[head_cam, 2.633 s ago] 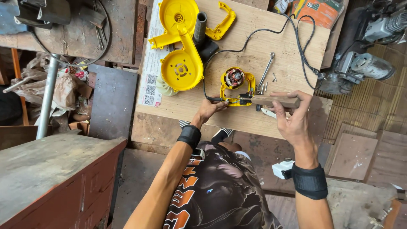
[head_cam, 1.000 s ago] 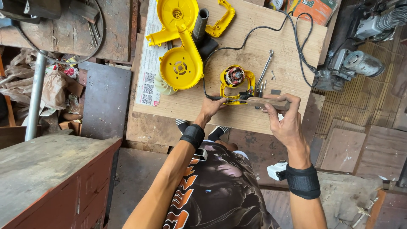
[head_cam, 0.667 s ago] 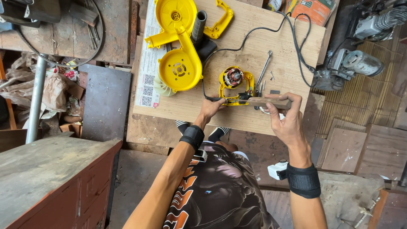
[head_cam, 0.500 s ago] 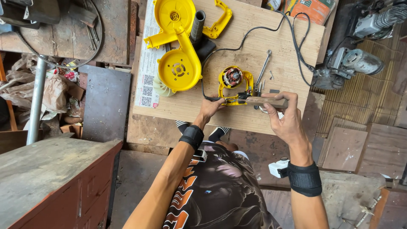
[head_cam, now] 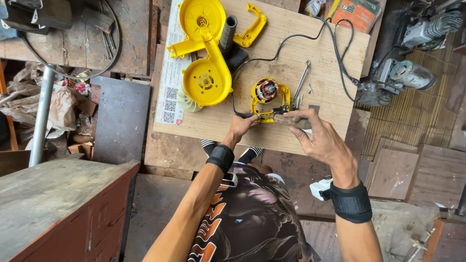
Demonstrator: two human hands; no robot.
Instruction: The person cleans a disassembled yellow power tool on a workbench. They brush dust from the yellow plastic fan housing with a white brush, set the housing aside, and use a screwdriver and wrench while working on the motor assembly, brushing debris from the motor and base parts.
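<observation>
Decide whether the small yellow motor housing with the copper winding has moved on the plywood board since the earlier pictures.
No. The small yellow motor housing sits at the same spot beside the metal spanner on the plywood board; only the camera shifted.

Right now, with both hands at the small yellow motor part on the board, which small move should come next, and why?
Probably press the left hand down to steady the yellow motor housing before the right hand works its tool further. The left fingers are at the housing's lower edge, the right hand holds a tool whose tip meets the housing's right side, and the housing lies loose on the plywood board.
</observation>
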